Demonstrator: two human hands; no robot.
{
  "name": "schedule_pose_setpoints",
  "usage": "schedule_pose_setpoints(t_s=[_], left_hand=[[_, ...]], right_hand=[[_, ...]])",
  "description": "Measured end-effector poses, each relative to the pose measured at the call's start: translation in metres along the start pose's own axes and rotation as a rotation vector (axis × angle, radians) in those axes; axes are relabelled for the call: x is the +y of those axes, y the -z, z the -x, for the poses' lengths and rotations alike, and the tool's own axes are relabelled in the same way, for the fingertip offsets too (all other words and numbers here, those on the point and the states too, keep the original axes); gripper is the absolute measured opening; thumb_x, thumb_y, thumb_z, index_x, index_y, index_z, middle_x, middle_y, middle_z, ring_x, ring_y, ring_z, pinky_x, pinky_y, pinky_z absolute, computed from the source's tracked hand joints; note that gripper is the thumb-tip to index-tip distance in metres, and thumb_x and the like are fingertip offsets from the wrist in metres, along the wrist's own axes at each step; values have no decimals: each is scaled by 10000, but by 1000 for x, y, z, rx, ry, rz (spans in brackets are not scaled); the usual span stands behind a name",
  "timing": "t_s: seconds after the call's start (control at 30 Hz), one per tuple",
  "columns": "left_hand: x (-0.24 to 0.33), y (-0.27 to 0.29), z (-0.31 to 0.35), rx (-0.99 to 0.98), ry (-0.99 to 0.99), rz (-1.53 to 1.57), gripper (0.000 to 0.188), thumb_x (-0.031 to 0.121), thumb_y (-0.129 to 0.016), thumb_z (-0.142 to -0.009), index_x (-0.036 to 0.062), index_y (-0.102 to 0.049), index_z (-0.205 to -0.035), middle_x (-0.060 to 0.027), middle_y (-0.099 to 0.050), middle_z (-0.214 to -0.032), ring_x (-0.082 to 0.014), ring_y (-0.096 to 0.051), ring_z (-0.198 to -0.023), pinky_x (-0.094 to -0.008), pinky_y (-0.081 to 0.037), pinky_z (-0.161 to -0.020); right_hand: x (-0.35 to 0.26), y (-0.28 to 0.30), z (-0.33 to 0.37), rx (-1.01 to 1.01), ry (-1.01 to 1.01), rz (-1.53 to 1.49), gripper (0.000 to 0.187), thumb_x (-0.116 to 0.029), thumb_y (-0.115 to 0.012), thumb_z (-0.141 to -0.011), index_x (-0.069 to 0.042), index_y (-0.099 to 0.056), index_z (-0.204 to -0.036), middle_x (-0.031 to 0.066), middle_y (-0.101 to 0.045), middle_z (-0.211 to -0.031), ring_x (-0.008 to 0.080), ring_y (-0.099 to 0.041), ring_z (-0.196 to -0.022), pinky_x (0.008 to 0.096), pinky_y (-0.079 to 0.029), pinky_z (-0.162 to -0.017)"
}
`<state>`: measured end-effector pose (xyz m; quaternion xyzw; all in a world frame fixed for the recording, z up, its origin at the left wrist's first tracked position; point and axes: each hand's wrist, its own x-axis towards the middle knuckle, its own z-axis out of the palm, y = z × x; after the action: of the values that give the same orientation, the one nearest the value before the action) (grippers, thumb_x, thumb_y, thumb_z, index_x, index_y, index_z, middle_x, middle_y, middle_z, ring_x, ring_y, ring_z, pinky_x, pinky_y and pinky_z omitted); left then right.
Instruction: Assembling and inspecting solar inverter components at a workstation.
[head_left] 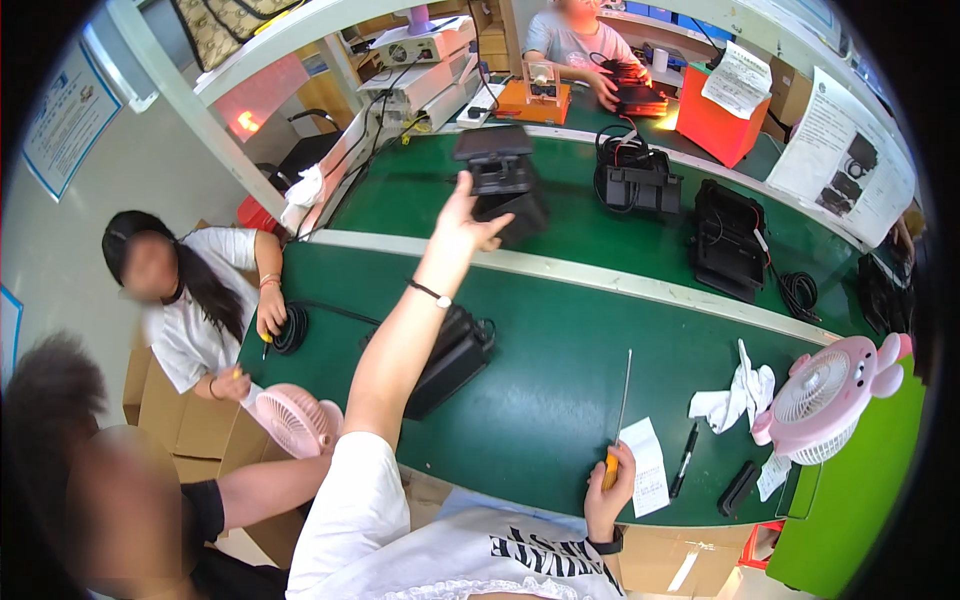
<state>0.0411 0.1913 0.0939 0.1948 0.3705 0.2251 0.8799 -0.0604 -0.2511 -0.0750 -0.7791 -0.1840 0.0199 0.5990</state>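
My left hand (468, 222) reaches out over the far part of the green bench and grips a black plastic box (517, 212) by its near side. The box has a raised flat top and is a little blurred. Close to the bench's near edge, my right hand (612, 482) is wrapped round the yellow handle of a long, thin screwdriver (625, 400), its shaft pointing away from me. A second black box (452, 365) stands on the bench under my left forearm, partly hidden by it. A printed paper slip (647, 465) lies beside my right hand.
A raised strip (600, 277) crosses the green bench. Beyond it are an open black case (728, 240) and a box with coiled cable (638, 180). A pen (685, 460), white cloth (735, 395) and pink fan (825, 395) lie to the right. Co-workers sit left and across.
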Motion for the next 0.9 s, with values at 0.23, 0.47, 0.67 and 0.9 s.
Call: schedule_pose_setpoints(t_s=[0.23, 0.47, 0.67, 0.9], left_hand=[[-109, -10, 81, -216, -49, -48, 654, 508, -654, -873, 154, -453, -1385, -95, -421, -1462, -314, -289, -1394, -630, -159, -1120], [-215, 65, 170, -148, -140, -35, 460, 466, -577, -949, 130, -515, -1256, -10, -532, -1286, -156, -433, -1240, -482, -284, -1078], [-282, 135, 221, -66, -396, -151, 275, 266, -565, -990, 78, -508, -1183, -25, -286, -1431, -123, -464, -1148, -325, -344, -1035], [-260, 198, 252, -294, -562, -754, 342, 122, -454, -1013, 20, -401, -1335, -117, -632, -914, -121, -593, -647, -221, -468, -552]], right_hand=[[20, 4, 5, 9, 57, -83, 378, 25, -540, -917, -21, -440, -1278, 113, -523, -1309, 70, -491, -643, 196, -403, -511], [5, 10, 7, 154, 141, 23, 310, -9, -557, -923, -29, -509, -1229, 144, -493, -1295, 215, -558, -1056, 308, -442, -907], [-10, 11, 4, 83, 156, 33, 372, -14, -613, -868, -46, -561, -1235, 141, -371, -1378, 144, -532, -825, 275, -459, -795], [-10, 8, -2, 75, 146, -137, 505, -363, -514, -972, -41, -471, -1358, 120, -342, -1412, 133, -503, -793, 242, -446, -644]])
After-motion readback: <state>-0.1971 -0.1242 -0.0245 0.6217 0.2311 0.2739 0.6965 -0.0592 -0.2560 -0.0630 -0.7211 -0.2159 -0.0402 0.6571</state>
